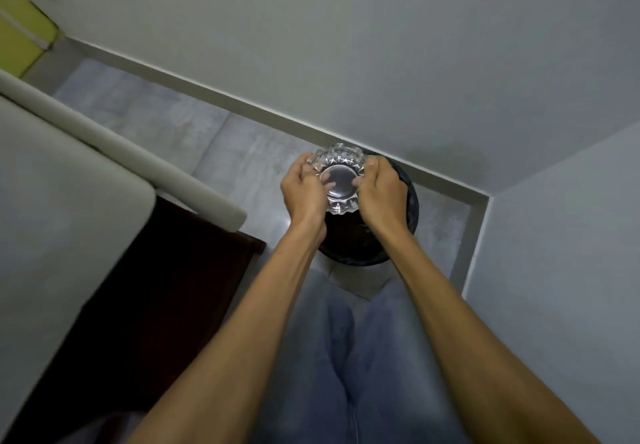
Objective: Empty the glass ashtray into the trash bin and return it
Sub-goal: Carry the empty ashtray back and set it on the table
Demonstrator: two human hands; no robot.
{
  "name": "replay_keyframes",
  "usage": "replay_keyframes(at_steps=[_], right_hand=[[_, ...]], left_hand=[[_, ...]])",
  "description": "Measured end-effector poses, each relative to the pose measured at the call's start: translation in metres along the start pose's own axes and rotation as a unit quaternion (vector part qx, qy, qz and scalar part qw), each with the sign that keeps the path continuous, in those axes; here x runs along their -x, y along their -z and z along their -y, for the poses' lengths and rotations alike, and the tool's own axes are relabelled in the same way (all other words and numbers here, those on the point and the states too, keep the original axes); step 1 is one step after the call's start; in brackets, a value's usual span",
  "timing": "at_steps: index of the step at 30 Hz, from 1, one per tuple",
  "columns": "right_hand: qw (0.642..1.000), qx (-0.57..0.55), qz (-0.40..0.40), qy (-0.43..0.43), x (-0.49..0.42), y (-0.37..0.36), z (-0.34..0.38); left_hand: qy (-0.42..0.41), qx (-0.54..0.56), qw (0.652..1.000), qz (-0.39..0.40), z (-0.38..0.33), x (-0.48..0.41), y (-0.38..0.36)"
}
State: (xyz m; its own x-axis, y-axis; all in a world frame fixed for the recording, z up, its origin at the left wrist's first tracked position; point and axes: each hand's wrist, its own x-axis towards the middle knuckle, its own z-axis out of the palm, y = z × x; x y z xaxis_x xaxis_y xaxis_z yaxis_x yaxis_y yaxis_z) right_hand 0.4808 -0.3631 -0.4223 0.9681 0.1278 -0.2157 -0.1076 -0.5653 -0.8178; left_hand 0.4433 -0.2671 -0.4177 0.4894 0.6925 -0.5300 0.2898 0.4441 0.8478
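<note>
The clear cut-glass ashtray point(341, 177) is held between both hands directly above the black round trash bin point(412, 201), which stands on the floor in the corner of the room. My left hand point(302, 190) grips its left rim and my right hand point(380, 191) grips its right rim. The ashtray appears turned over, with its flat round base facing me. Most of the bin's opening is hidden behind my hands and the ashtray; only its dark inside and right rim show.
Grey walls point(381, 45) meet in a corner just behind the bin. A light grey cushioned seat point(62, 201) with a dark wooden base point(156, 287) fills the left side. My legs in blue jeans point(346, 357) are below, over grey floor tiles point(242, 152).
</note>
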Motion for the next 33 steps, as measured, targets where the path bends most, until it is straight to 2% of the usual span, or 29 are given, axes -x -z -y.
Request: replay_keyframes(at_steps=[5,12,16,19,24,28,33], right_hand=[[1.0,0.018,-0.002,0.009,0.059,0.066,0.101],[0.995,0.017,0.059,0.073,0.122,0.131,0.231],[0.989,0.028,0.115,0.083,0.153,0.137,0.282],[0.981,0.029,0.154,0.114,0.176,0.121,0.306],[0.953,0.034,0.238,0.183,0.218,0.074,0.353],[0.933,0.027,0.298,0.201,0.248,0.032,0.386],[0.904,0.051,0.358,0.228,0.273,-0.021,0.423]], left_hand=[[0.017,-0.017,0.998,-0.058,-0.102,0.088,0.009],[0.023,0.037,0.992,-0.122,-0.226,0.197,0.052],[0.007,-0.015,0.989,-0.144,-0.262,0.228,0.094],[-0.026,-0.077,0.986,-0.143,-0.281,0.243,0.139],[-0.025,-0.11,0.972,-0.206,-0.316,0.267,0.22],[-0.006,-0.091,0.96,-0.265,-0.302,0.252,0.286],[-0.003,-0.001,0.94,-0.342,-0.338,0.267,0.337]])
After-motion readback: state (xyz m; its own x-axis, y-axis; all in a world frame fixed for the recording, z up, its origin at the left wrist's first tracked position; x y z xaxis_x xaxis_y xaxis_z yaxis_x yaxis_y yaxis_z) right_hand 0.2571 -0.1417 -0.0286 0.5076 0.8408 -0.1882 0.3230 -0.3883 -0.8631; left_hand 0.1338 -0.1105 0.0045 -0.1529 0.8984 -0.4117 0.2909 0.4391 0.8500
